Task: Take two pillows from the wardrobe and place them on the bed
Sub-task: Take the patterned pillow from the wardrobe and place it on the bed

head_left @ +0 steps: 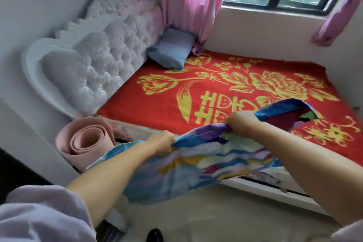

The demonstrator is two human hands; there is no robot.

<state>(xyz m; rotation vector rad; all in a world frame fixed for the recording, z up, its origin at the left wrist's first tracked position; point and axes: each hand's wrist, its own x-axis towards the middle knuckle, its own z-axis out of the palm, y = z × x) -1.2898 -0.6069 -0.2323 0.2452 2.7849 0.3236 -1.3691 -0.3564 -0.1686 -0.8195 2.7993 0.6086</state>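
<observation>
Hands — left hand (160, 143), right hand (240, 121) — clench colourful pillow (196, 163) above gold-charactered red blanket (157, 108).

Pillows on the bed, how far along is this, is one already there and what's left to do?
One looks done: a blue pillow rests on the red bedspread against the tufted headboard. In hand: the left hand and right hand both grip a multicolored pillow over the bed's near edge, not yet laid down. Left: setting it on the bed, probably beside the blue one.
</observation>
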